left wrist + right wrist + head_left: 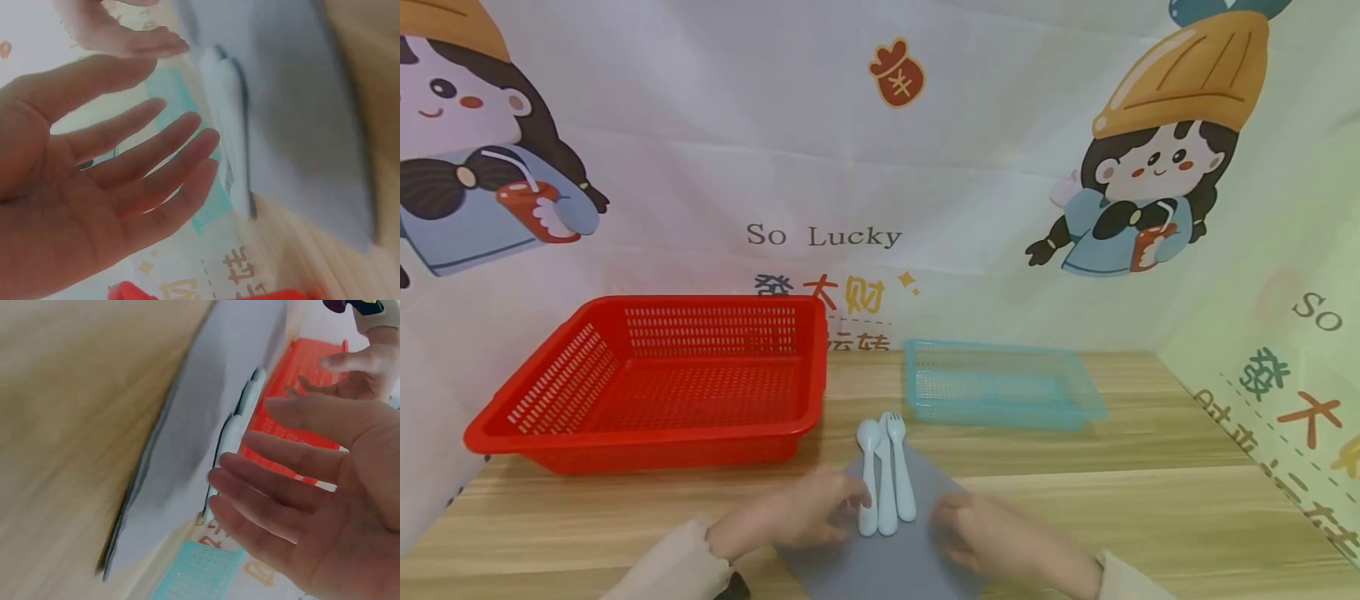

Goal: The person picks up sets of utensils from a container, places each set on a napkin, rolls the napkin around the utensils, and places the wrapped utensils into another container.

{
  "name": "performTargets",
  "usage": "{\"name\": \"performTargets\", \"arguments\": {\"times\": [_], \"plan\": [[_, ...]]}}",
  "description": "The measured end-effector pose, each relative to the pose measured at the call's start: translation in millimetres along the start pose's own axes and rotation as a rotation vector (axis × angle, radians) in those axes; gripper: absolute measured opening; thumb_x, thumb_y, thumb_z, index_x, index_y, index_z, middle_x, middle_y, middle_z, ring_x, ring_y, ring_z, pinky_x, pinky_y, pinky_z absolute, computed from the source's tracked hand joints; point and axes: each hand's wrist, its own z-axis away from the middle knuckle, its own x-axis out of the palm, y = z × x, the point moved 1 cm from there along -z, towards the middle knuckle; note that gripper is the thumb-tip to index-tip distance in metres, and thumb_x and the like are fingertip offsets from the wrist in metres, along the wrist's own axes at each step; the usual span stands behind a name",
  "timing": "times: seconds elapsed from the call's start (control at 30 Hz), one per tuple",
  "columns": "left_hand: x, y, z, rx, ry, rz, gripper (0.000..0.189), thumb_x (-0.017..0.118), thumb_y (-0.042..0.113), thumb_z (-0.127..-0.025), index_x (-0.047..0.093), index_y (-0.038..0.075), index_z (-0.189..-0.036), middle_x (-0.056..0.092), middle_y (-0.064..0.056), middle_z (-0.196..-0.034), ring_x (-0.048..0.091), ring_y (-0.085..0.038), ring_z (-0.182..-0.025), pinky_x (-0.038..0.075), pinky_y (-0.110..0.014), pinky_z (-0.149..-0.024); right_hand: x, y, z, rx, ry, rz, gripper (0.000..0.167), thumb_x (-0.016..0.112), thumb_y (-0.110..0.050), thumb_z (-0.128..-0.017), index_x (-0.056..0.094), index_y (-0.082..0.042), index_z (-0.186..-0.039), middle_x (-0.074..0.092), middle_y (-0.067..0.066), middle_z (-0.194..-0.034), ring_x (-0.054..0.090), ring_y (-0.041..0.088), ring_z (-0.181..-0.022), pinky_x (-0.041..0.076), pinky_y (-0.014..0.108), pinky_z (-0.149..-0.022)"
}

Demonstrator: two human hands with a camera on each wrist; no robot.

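A white spoon (868, 483), a white fork (901, 479) and a third white utensil (887, 500) between them lie side by side on a grey cloth (902, 567). The head of the middle piece is partly covered, so its kind is unclear. To the left of the spoon is my left hand (816, 508), its fingers spread and loosely bent. On the other side, over the cloth's right edge, hovers my right hand (996, 529). Both wrist views show empty palms, the left hand (119, 169) and the right hand (312, 487), with relaxed fingers near the utensils.
A large red basket (662, 442) stands on the wooden table (1150, 500) at the left. Behind the cloth to the right sits a smaller light blue basket (1000, 412). A printed curtain (970, 208) hangs along the table's back and sides.
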Motion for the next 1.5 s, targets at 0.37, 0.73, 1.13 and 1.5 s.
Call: {"name": "performTargets", "arguments": {"times": [0.37,0.73,1.13,1.5], "plan": [[27.4,6.2,30.1,-0.172,-0.201,-0.229,0.041,0.073,0.029,-0.070,0.059,0.021,-0.108,0.056,0.003,-0.095,0.052,-0.010,-0.083,0.049,-0.030,-0.073,12.3,-11.4,26.0,0.073,-0.217,0.113,0.057,0.059,-0.045,-0.078,0.054,-0.004,-0.118,0.051,0.013,-0.120,0.051,0.026,-0.107,0.046,0.037,-0.086],[43.8,6.0,26.9,-0.059,-0.148,-0.465,0.052,0.061,0.055,-0.072,0.057,0.016,-0.106,0.054,-0.004,-0.096,0.051,-0.017,-0.087,0.047,-0.035,-0.071,16.0,-17.4,20.2,0.018,-0.129,0.378,0.065,0.046,-0.064,-0.077,0.058,-0.009,-0.109,0.056,0.007,-0.095,0.055,0.017,-0.083,0.049,0.029,-0.065],[46.6,4.9,26.2,-0.031,-0.097,-0.487,0.055,0.062,0.057,-0.069,0.055,0.013,-0.102,0.051,-0.004,-0.094,0.050,-0.016,-0.086,0.047,-0.034,-0.065,21.3,-18.6,11.9,0.025,-0.059,0.368,0.050,0.056,-0.056,-0.075,0.058,-0.011,-0.094,0.050,0.000,-0.073,0.048,0.011,-0.064,0.039,0.023,-0.051],[41.4,2.6,32.3,-0.099,-0.158,-0.363,0.053,0.066,0.046,-0.072,0.054,0.014,-0.112,0.052,-0.009,-0.116,0.049,-0.023,-0.105,0.045,-0.043,-0.084,16.2,-8.9,12.8,-0.052,0.042,0.307,0.012,0.064,-0.016,-0.074,0.063,-0.013,-0.086,0.058,-0.004,-0.074,0.053,0.005,-0.067,0.044,0.018,-0.055]]}}
